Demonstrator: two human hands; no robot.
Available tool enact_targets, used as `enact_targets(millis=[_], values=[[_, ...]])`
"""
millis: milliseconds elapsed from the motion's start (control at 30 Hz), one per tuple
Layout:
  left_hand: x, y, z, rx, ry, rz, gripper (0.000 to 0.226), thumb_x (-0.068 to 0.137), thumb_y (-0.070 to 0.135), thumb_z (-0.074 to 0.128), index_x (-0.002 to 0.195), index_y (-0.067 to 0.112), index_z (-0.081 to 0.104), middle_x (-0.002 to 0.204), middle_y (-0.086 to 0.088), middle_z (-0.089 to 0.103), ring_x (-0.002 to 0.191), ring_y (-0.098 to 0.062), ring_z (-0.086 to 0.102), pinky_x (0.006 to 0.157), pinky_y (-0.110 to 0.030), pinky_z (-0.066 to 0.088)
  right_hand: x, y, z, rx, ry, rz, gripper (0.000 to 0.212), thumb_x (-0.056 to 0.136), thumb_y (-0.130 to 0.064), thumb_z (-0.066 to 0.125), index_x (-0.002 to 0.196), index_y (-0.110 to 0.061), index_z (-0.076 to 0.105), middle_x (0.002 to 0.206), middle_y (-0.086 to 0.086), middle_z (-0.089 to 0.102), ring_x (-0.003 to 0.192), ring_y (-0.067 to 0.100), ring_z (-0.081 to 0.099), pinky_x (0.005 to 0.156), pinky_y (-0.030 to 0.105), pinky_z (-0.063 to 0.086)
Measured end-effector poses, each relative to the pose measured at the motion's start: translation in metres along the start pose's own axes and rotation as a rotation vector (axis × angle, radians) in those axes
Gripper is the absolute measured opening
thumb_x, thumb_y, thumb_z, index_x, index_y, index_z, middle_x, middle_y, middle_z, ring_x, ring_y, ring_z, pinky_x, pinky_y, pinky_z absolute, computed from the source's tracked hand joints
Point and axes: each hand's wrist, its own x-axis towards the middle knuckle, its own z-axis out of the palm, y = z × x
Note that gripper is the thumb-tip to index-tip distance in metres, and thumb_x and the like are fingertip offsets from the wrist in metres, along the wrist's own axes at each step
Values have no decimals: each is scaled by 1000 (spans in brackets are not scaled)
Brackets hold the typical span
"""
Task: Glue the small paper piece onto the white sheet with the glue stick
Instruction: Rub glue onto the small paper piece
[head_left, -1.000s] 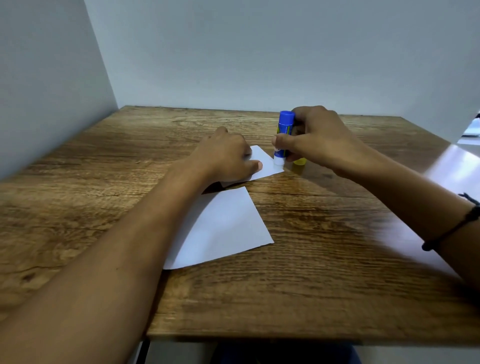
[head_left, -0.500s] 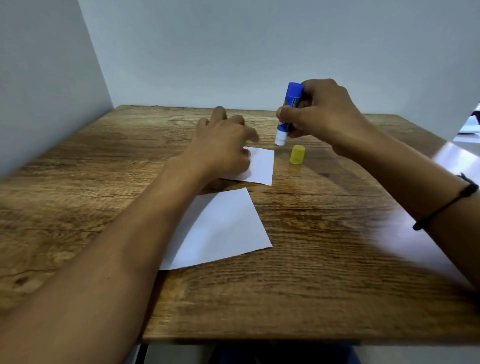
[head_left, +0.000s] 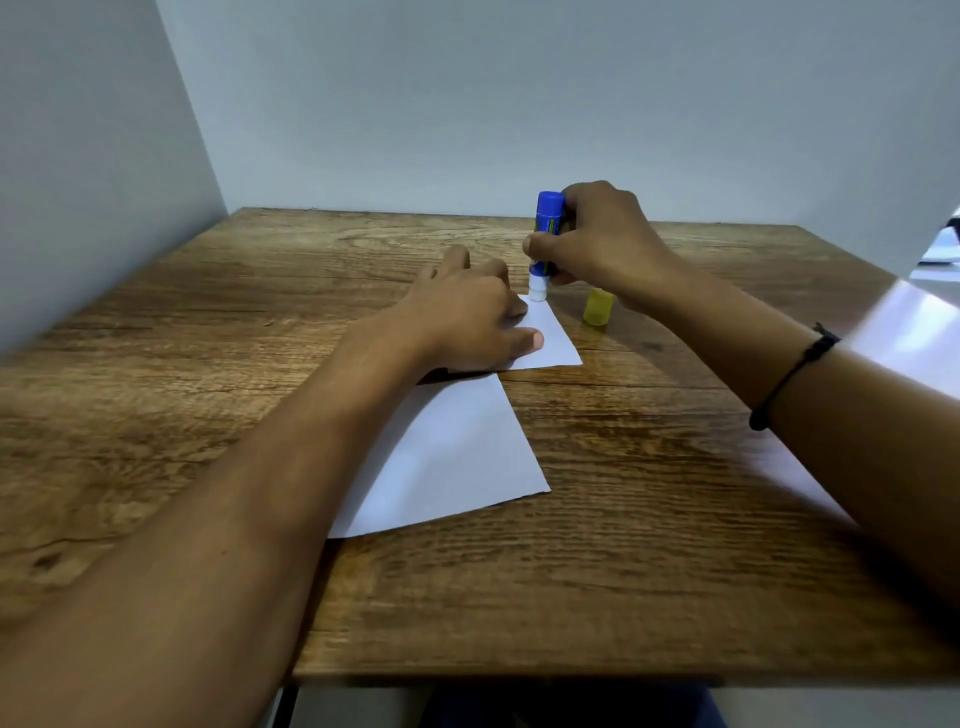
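Observation:
A small white paper piece lies on the wooden table, just beyond a larger white sheet. My left hand presses flat on the small piece's left part and covers it. My right hand grips a blue glue stick, held upright with its white tip touching the far corner of the small piece. The stick's yellow cap stands on the table right of the paper, partly behind my right hand.
Grey walls enclose the table on the left and at the back. The table's front edge runs near the bottom of the view. A black cord bracelet circles my right wrist.
The glue stick was on the paper's right edge, then lifted into the air. It has now come back down onto the paper's far corner. My left hand stays on the paper.

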Motion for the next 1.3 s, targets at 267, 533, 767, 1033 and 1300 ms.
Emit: enact_targets(millis=[267,533,767,1033,1300], values=[[1,0,0,3,-13,-7,47,88,50,39,116,18,60,129,-6,44,119,-29,27,93,-44,28,-4,0,-3,7,-33,10,30,79,-19,68,100,1,57,88,14,61,79,30,69,73,39,59],[0,1,-1,-11,-16,-23,46,88,49,40,115,18,60,129,-6,44,119,-29,27,92,-44,28,-18,-3,-9,-8,-75,-14,29,79,-20,69,99,-1,58,85,12,63,70,22,69,63,28,59],[1,0,0,-15,-11,-32,47,88,48,41,116,16,60,127,-7,44,120,-30,26,91,-44,27,-38,-6,-18,-6,-85,-22,20,79,-22,68,90,-9,57,82,8,66,66,19,70,62,25,56],[2,0,4,-36,19,-44,46,87,49,40,113,18,62,123,-8,46,119,-30,26,83,-41,23,-63,-2,-31,97,-127,1,15,79,-19,68,77,-17,54,68,2,64,71,22,71,74,39,59],[3,2,13,92,181,-158,56,84,57,39,106,10,60,119,-15,51,120,-33,33,90,-45,32,-67,7,-45,189,-30,10,17,78,-18,70,86,-6,61,72,12,64,73,23,72,73,43,60]])
